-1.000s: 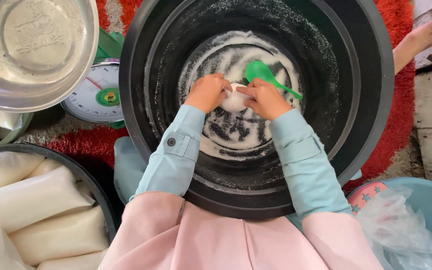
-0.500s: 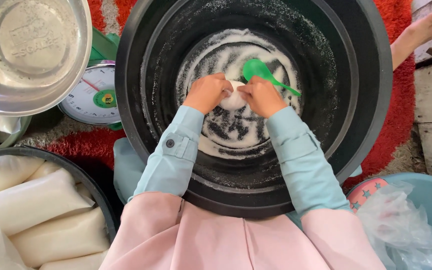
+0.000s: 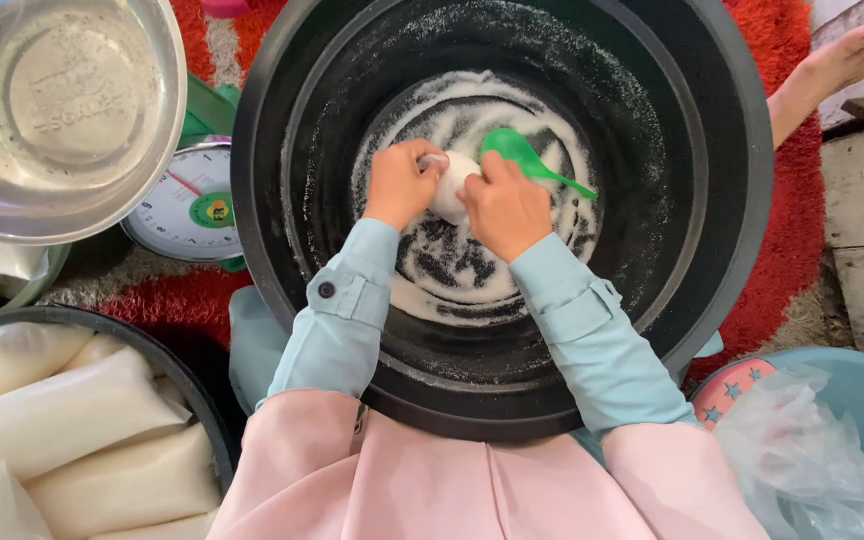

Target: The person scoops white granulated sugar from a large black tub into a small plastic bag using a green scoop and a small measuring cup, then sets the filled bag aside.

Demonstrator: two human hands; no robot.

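Note:
A big black tub point(image 3: 712, 180) stands in front of me with a thin layer of white grains point(image 3: 462, 270) on its bottom. Both hands reach into it. My left hand point(image 3: 400, 183) grips the mouth of a small clear bag of white grains point(image 3: 449, 186). My right hand point(image 3: 504, 207) presses against the same bag from the right, and a green plastic scoop point(image 3: 527, 158) sticks out from behind its fingers. Whether the right hand grips the scoop or the bag is hard to tell.
A steel bowl point(image 3: 57, 110) sits on a dial kitchen scale point(image 3: 192, 205) at the left. A dark basin point(image 3: 187, 385) at lower left holds several filled white bags point(image 3: 62, 415). A blue tub point(image 3: 852, 385) with clear plastic bags point(image 3: 812, 450) is at lower right. Another person's bare foot point(image 3: 832, 65) rests on the red rug point(image 3: 792, 260).
Both hands stay on the small bag at the tub's bottom. The view has drifted slightly, and the scoop has barely shifted.

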